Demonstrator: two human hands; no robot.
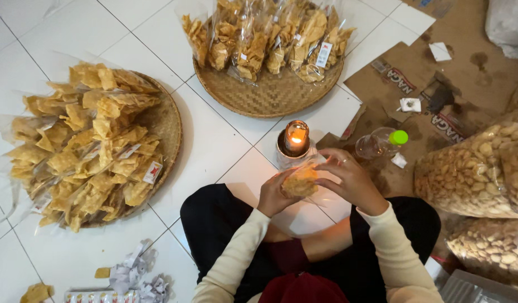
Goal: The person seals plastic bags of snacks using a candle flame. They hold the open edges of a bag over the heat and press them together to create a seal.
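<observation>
Left hand point(274, 196) and right hand point(348, 178) both closed around clear chip bag point(300, 180), held above lap, just in front of lit candle point(296, 139). Bottle point(382, 142) lies right of candle.

white tile floor point(214, 140) | two woven trays point(270, 95) (bagged chips) | candle jar point(296, 140) | flattened cardboard point(466, 73) | plastic bottle point(382, 143)

Clear chip bags point(90, 140) with red-white labels point(152, 172) fill both trays; big snack sacks point(477, 168) sit right.
</observation>
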